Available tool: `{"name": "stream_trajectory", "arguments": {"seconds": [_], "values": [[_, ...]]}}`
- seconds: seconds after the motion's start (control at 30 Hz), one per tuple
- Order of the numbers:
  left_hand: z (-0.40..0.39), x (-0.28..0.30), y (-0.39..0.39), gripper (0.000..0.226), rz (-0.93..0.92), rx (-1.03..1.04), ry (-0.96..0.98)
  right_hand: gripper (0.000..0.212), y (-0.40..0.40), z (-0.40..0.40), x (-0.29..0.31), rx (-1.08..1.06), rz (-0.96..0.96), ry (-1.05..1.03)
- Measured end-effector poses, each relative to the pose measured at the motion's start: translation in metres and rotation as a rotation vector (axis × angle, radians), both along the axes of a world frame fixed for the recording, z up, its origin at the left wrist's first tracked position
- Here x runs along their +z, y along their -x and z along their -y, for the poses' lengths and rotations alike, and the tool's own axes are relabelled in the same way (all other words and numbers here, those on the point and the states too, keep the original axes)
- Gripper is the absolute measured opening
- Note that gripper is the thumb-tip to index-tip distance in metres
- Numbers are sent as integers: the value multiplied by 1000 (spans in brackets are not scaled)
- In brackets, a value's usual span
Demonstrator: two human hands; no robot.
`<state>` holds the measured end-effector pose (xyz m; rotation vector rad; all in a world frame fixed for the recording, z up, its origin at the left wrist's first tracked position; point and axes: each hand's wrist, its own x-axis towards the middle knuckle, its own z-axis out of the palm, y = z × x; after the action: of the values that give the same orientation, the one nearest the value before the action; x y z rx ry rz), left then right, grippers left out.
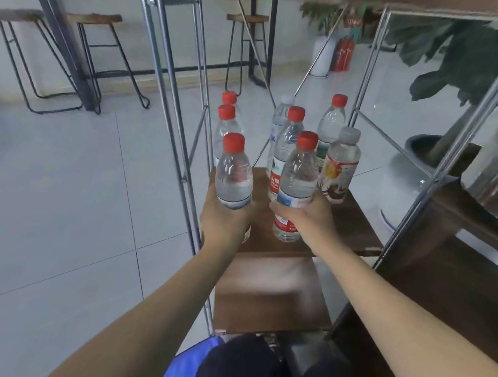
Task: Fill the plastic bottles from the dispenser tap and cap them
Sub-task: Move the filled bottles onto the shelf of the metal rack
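Two clear plastic bottles with red caps are held upright, one in each hand. The left hand [223, 216] wraps its fingers round the lower half of the left bottle [234, 174], and the right hand [306, 215] grips the right bottle [298, 181] round its label. Both bottles look filled with clear water.

Six more bottles stand on the low wooden shelf [356, 226] beyond the hands: two red-capped ones [226, 122] at far left, one behind the other, a red-capped one [288, 143] in the middle with a white-capped one [280, 115] behind it, a red-capped one [333, 120] at far right, and a grey-capped bottle with an orange label [341, 166] at near right. That makes eight bottles, six with red caps.

Thin metal rack posts [172, 89] rise close on the left and right of the shelf, leaving a narrow gap to reach through. The near part of the shelf between the hands and its front edge is bare wood. Grey tiled floor [58, 200] lies open to the left, with stools [99, 52] far off.
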<state>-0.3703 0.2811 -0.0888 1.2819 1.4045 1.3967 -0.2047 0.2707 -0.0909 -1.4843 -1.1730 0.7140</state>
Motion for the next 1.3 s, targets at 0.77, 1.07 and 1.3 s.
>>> {"name": "stream_trajectory", "arguments": {"seconds": [0.77,1.07,1.3], "values": [[124,13,-15,99,-844,-344,-78,86,-42,166,43,124,1065,325],[211,76,-128,80,-1315,-654,-558,78,-135,325,87,-223,1360,368],[263,125,-217,76,-1311,-735,-910,73,-228,389,129,-519,1402,453]]}}
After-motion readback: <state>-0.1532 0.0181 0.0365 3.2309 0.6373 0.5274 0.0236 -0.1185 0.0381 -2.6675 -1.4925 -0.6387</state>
